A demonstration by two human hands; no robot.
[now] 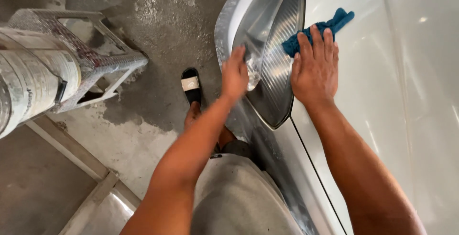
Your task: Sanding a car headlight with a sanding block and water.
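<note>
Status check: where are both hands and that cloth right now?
Left hand flat on headlight. Right hand presses blue cloth at the headlight's edge, on white car body. Nothing blocking.

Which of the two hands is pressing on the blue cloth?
The right hand, flat on the blue cloth beside the headlight. The left hand touches the headlight bare.

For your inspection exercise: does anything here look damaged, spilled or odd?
Nothing looks damaged. The grey concrete floor has wet patches. The right hand presses a blue cloth beside the car's clear headlight, which the left hand touches.
</note>
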